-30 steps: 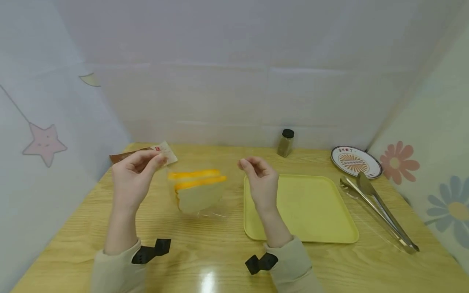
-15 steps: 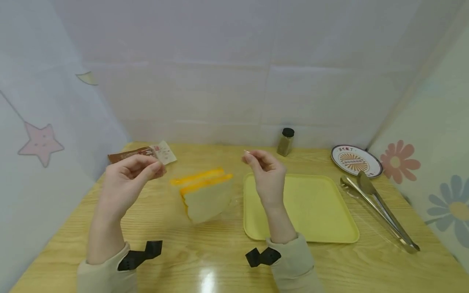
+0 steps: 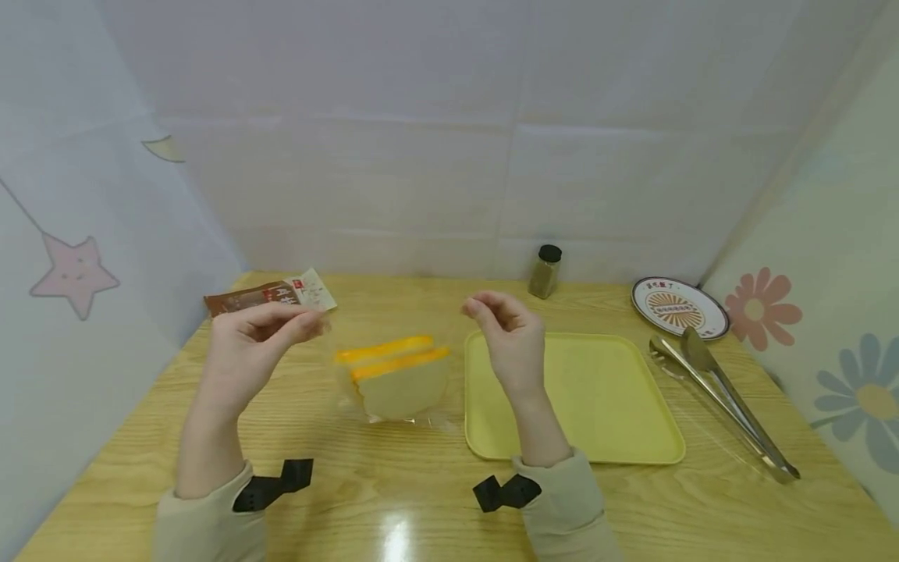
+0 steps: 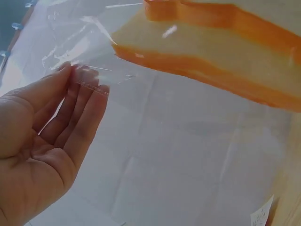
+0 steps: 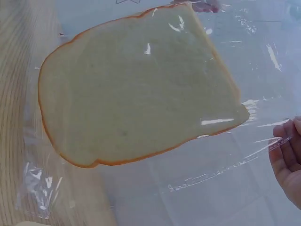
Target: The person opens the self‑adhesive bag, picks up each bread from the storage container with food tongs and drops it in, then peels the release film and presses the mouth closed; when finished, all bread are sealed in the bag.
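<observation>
Two slices of bread with orange-brown crusts (image 3: 403, 386) hang inside a clear plastic bag (image 5: 35, 188), above the table between my hands. With thumb and fingertips, my left hand (image 3: 242, 363) pinches one upper corner of the bag. My right hand (image 3: 518, 355) pinches the other upper corner in the same way. In the right wrist view the broad face of one bread slice (image 5: 136, 94) shows through the film. The left wrist view shows the crust edges of the bread (image 4: 188, 66) beyond my left fingers.
A yellow tray (image 3: 597, 398) lies right of centre. Metal tongs (image 3: 726, 402) and a round patterned plate (image 3: 681, 308) lie to its right. A black-capped jar (image 3: 545, 273) stands behind it. Behind my left hand lies a brown-and-white packet (image 3: 281, 295).
The bagged bread has shifted slightly right; it tilted half a second ago and hangs more level now. My hands are a little farther apart than one second ago, both still pinching the bag.
</observation>
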`<state>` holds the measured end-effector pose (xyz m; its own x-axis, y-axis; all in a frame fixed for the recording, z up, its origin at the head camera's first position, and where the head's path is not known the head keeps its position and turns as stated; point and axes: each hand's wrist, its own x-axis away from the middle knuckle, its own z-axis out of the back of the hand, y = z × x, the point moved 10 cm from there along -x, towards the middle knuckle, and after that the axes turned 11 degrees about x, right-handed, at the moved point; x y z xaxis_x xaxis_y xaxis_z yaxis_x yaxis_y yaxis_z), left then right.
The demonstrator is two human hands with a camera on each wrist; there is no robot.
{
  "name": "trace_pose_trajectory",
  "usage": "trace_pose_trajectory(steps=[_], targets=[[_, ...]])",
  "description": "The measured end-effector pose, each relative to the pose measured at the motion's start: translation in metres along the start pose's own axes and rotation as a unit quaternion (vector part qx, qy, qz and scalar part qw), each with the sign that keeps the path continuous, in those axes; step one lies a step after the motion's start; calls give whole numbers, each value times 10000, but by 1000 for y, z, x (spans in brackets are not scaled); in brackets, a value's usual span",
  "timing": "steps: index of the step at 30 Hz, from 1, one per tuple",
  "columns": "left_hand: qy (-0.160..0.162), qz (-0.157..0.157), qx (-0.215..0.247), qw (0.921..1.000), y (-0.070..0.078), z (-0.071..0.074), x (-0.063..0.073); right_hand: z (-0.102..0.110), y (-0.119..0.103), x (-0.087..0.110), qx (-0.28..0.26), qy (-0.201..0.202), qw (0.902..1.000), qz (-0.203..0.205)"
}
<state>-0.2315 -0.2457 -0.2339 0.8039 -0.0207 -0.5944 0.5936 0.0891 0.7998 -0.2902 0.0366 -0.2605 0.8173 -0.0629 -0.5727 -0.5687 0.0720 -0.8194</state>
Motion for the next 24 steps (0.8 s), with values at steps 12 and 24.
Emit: trace_pose_trajectory(steps=[12, 24], targets=[[762, -1218, 1454, 9789, 39, 8, 4, 20, -28, 1, -869, 725, 9915, 648], [-34, 320, -1141, 9929, 12, -1, 6, 0, -8, -2, -198, 42, 9995, 242]])
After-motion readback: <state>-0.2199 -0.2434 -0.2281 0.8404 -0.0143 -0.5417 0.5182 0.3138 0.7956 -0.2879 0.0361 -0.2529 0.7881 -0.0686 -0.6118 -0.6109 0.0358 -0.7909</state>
